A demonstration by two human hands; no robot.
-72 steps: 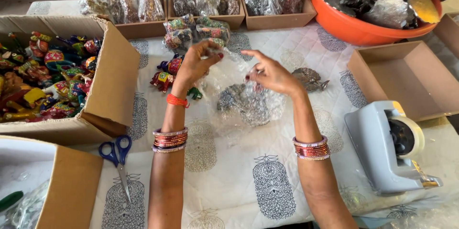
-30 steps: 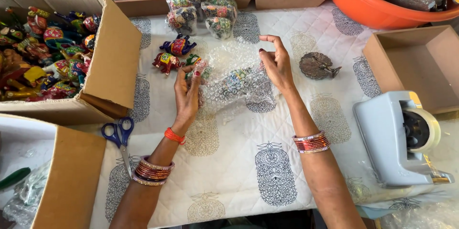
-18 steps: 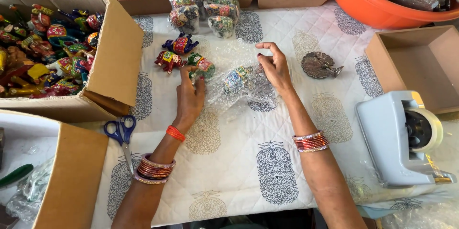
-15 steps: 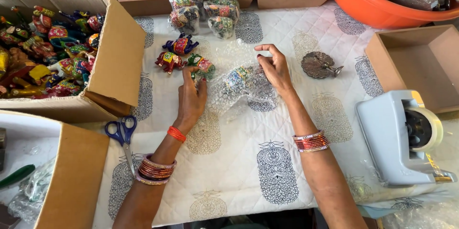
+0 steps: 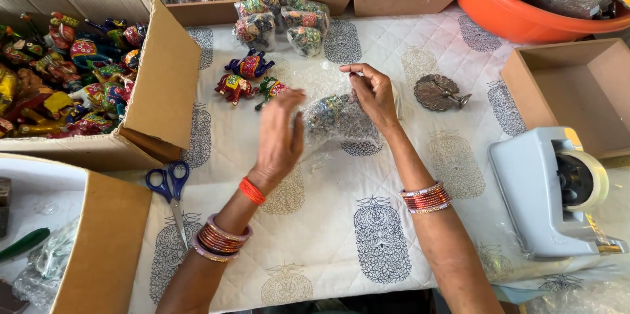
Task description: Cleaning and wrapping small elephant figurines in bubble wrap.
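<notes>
A small painted figurine half wrapped in clear bubble wrap [image 5: 336, 118] lies on the patterned tablecloth [image 5: 341, 222] in the middle of the head view. My right hand [image 5: 373, 94] rests on the wrap's right side, with its fingers pinching the film. My left hand [image 5: 281, 138] hovers just left of the bundle, blurred, fingers apart and holding nothing. Three loose painted elephant figurines [image 5: 248, 78] stand just beyond my left hand.
An open cardboard box of colourful figurines [image 5: 164, 84] is at left, blue scissors [image 5: 172, 190] below it. Wrapped bundles [image 5: 282, 22] and boxes lie behind. A metal peacock figure [image 5: 440, 93], an empty box [image 5: 577, 91], a tape dispenser [image 5: 551, 189] and an orange tub [image 5: 525, 15] are at right.
My left hand has come off the wrapped bundle and drawn back to the left. My right hand stays on the wrap. The view has shifted slightly.
</notes>
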